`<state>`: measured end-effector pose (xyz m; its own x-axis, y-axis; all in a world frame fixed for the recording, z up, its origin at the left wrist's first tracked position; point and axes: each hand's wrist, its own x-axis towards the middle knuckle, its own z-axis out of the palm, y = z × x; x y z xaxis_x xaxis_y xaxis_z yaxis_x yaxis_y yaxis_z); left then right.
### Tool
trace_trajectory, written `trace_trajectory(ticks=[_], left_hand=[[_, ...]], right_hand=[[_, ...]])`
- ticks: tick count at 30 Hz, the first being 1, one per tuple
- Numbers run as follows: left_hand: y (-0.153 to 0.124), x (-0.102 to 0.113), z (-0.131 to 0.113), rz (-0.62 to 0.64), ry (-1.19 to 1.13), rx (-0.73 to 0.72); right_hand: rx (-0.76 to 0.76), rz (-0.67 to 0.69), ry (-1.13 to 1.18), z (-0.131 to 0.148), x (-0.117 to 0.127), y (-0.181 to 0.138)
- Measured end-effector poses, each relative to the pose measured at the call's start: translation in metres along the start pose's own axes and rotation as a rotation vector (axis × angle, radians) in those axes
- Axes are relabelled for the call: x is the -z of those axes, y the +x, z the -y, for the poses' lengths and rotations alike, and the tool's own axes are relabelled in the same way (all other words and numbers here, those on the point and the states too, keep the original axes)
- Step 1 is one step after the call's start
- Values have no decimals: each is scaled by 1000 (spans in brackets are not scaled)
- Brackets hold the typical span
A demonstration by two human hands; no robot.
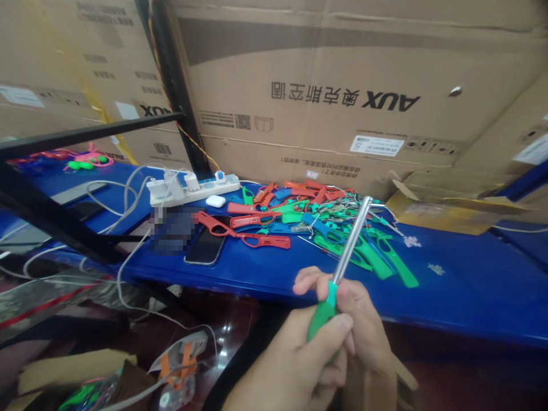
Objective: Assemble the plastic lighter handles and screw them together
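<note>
The left hand (306, 348) is closed around the green handle of a lighter (323, 315), thumb pressed on it; the right hand (363, 319) curls its fingers about the neck, below the metal tube. The lighter points up in front of the pile (295, 212) of coloured parts. Left of the pile lies a phone (206, 245); at its left rear, a power strip (208, 187); right, a box (449, 212); behind, a carton (342, 63).

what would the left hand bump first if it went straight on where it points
Probably the right hand, just ahead of the left hand, which grips the green plastic handle; depth between the hands is unclear.
</note>
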<state>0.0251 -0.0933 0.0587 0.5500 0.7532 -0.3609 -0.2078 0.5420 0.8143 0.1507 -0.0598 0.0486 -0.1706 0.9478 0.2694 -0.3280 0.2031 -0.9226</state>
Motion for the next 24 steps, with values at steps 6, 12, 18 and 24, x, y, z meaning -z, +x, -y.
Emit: trace_trajectory(ticks=[6,12,18,24], left_hand=[[-4,1,-7,99,-123,21],[19,23,-6,335,-298,-240],[38,52,-29,13,-444,-622],[68,79,-37,-293,-265,-743]], right_hand=[[-59,67,128,1,-3,-9],[-84,-57,68,-8,8,-7],[59,-508,-745,-33,55,8],[143,-593,-1301,-63,91,14]])
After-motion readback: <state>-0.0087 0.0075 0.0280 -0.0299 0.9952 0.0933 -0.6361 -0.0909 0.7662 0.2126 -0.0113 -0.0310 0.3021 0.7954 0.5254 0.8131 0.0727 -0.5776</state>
